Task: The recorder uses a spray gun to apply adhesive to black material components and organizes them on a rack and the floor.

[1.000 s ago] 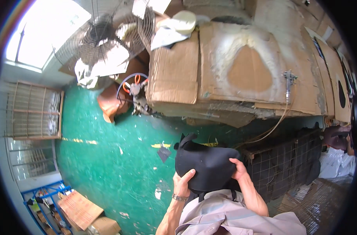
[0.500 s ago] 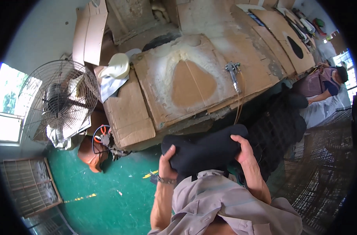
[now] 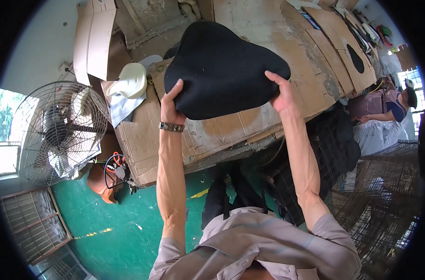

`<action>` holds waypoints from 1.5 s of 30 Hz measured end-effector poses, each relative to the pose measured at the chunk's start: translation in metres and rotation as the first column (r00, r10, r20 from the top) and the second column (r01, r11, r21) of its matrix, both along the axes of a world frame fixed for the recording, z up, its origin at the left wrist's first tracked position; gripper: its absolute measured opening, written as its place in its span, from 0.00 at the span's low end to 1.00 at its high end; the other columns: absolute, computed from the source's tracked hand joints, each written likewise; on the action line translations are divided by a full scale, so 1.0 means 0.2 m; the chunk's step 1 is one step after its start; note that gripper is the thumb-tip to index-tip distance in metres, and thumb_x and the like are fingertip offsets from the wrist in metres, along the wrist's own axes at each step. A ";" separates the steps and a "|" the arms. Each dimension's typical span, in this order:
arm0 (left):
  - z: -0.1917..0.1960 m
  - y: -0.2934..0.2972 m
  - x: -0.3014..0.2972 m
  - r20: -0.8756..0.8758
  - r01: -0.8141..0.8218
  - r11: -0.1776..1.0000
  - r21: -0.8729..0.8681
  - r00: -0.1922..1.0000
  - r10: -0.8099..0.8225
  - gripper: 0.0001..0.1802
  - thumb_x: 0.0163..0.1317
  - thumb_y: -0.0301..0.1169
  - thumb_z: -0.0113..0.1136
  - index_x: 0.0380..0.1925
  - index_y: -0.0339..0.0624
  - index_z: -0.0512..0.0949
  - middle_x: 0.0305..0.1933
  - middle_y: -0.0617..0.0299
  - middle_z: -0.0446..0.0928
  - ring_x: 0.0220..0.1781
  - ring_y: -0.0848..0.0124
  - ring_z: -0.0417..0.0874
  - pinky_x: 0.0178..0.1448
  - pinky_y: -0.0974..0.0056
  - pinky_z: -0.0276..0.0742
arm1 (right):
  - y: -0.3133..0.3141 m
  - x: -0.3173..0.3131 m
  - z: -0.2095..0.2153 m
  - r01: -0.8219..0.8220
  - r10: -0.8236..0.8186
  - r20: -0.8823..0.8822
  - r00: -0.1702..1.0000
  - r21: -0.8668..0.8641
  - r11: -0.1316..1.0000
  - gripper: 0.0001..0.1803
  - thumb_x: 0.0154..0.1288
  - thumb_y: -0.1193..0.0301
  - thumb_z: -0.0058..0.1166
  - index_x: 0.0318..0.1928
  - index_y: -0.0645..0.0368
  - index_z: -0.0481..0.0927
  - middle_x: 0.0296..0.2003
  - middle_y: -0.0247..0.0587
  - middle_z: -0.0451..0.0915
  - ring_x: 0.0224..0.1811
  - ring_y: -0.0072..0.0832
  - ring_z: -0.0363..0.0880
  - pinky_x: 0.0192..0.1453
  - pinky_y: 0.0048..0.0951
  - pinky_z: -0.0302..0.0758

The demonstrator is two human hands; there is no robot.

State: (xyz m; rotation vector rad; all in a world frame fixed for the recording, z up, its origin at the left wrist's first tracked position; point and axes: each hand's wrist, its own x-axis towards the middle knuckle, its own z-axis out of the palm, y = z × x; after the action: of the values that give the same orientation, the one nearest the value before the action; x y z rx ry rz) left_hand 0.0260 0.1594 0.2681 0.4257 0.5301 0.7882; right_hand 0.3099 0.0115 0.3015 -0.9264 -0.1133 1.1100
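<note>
A black seat cushion (image 3: pixel 224 70), narrow at its far end and wide at the near end, is held out over the cardboard-covered bench (image 3: pixel 310 70). My left hand (image 3: pixel 172 105) grips its near left corner, with the thumb on the upper face. At the right corner my right hand (image 3: pixel 281 93) holds it the same way. The fingers of both hands go under the cushion, partly out of sight. Much of the bench top behind it is hidden, including the spot where the spray gun lay.
A cream moulded pad (image 3: pixel 131 77) rests on white sheets at the bench's left. Left of that stands a caged fan (image 3: pixel 58 133). Wire mesh racks (image 3: pixel 375 196) fill the lower right. Another person (image 3: pixel 387 105) works at the far right. The floor (image 3: pixel 110 247) is green.
Both hands have carried the black cushion from near my waist up and forward over the bench. Its broad face now shows, and it covers the residue-ringed patch and the spray gun.
</note>
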 end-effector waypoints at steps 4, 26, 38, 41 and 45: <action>-0.52 0.03 0.06 -0.177 0.007 0.992 -0.123 0.984 -0.029 0.26 0.64 0.33 0.68 0.58 0.28 0.75 0.56 0.48 0.82 0.56 0.57 0.85 0.63 0.56 0.82 | 0.02 0.02 -0.52 0.040 -0.044 -0.029 0.999 -0.104 0.994 0.24 0.57 0.78 0.68 0.55 0.64 0.81 0.53 0.44 0.84 0.55 0.39 0.82 0.63 0.39 0.79; -0.95 -0.43 0.30 -0.661 0.866 0.416 0.277 -0.142 0.737 0.43 0.65 0.56 0.59 0.76 0.51 0.61 0.84 0.53 0.47 0.85 0.47 0.41 0.83 0.38 0.34 | -0.08 0.04 -1.04 -0.042 0.178 0.161 0.971 -0.618 0.785 0.31 0.57 0.60 0.72 0.56 0.67 0.79 0.48 0.46 0.83 0.49 0.35 0.82 0.53 0.35 0.79; -0.98 -0.42 0.35 -0.687 0.853 0.433 0.290 -0.129 0.715 0.42 0.67 0.57 0.56 0.77 0.54 0.61 0.85 0.52 0.43 0.85 0.47 0.38 0.83 0.37 0.32 | -0.16 0.82 -1.23 0.542 0.759 0.640 0.122 -0.683 0.489 0.35 0.64 0.65 0.61 0.69 0.59 0.67 0.55 0.64 0.76 0.58 0.58 0.77 0.61 0.53 0.74; -0.97 -0.42 0.32 -0.675 0.855 0.417 0.308 -0.113 0.729 0.41 0.67 0.58 0.55 0.77 0.59 0.61 0.85 0.52 0.43 0.85 0.46 0.38 0.83 0.37 0.31 | -0.15 0.81 -1.20 0.528 0.726 0.684 -0.078 -0.589 0.611 0.31 0.62 0.67 0.60 0.66 0.58 0.72 0.53 0.64 0.80 0.56 0.57 0.79 0.59 0.52 0.76; -0.99 -0.44 0.39 -0.680 0.859 0.395 0.327 -0.076 0.729 0.38 0.69 0.59 0.52 0.77 0.63 0.61 0.85 0.52 0.41 0.85 0.47 0.37 0.83 0.37 0.30 | -0.25 1.07 -1.13 0.406 0.786 0.608 0.112 -0.750 0.522 0.22 0.58 0.68 0.59 0.53 0.62 0.80 0.42 0.61 0.84 0.48 0.57 0.83 0.53 0.52 0.77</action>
State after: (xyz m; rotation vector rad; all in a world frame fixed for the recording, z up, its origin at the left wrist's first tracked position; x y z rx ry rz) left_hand 0.1035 0.0710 0.0710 2.5303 1.5326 0.2195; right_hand 0.5234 -0.0393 0.0752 -2.6566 -1.0141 0.4908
